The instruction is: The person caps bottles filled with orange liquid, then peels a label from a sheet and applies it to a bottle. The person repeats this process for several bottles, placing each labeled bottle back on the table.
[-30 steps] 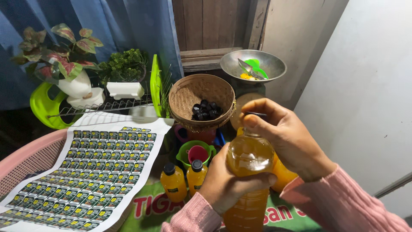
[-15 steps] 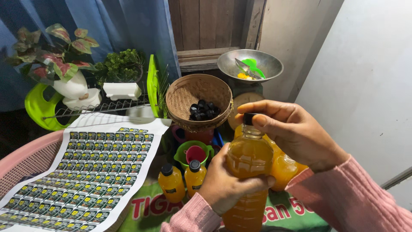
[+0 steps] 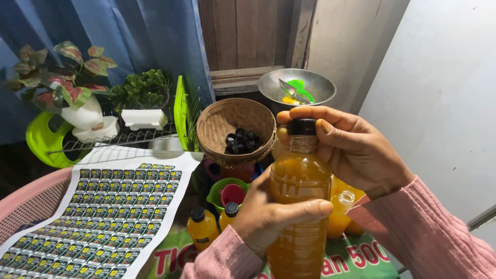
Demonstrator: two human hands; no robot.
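Bottle [image 3: 298, 206] raised slightly since earlier; cap [image 3: 302, 127] same grip.
Left hand [image 3: 268, 217] wraps bottle middle; right hand [image 3: 351, 147] fingers curled, pinching cap atop bottle.

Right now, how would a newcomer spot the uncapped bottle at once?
Start at the big orange bottle gripped in the left hand. Just to its right, below the right hand, stands a small orange bottle. Unlike the black-capped small bottles on the left, its neck is open.
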